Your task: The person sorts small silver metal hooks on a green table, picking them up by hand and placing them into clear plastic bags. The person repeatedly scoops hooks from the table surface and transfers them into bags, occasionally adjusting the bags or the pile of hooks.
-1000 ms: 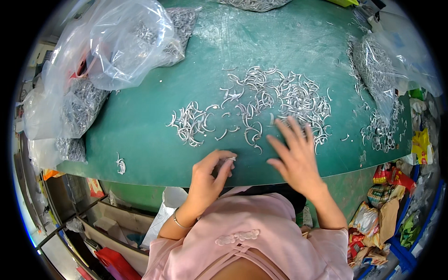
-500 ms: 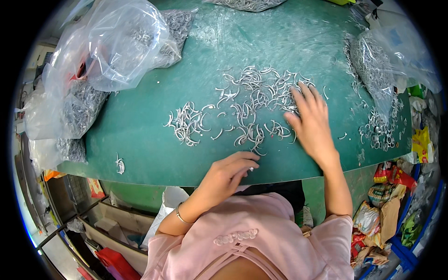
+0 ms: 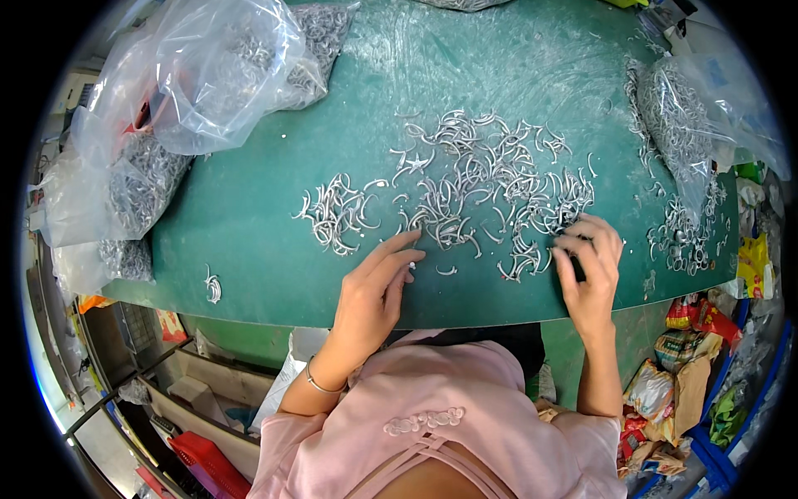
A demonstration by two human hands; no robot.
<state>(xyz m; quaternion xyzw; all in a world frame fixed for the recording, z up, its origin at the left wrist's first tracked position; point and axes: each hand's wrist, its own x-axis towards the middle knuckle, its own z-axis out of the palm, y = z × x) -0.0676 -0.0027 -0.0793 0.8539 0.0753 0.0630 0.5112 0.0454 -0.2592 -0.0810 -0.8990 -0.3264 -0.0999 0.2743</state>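
Many small curved silver metal pieces (image 3: pixel 474 175) lie loose in a spread pile on the green table (image 3: pixel 249 274). A smaller heap of curved pieces (image 3: pixel 337 212) sits to its left. My left hand (image 3: pixel 370 287) is at the near edge of the pile, fingers stretched forward and thumb slightly apart; a tiny pale spot shows by the thumb tip, too small to make out. Beside the pile's right near edge, my right hand (image 3: pixel 592 266) has its fingers bent and spread, thumb apart, with no piece visibly held.
Clear plastic bags of metal pieces (image 3: pixel 137 191) stand at the left, with another bag (image 3: pixel 677 116) at the right. Ring-shaped pieces (image 3: pixel 686 241) are scattered below that bag. A few curved pieces (image 3: pixel 213 287) lie near the front left edge. Colourful packages (image 3: pixel 677 358) fill the right side below.
My right hand has drawn back toward me and slightly right off the pile. My left hand has shifted left and forward. The pile's right part now spreads nearer to me.
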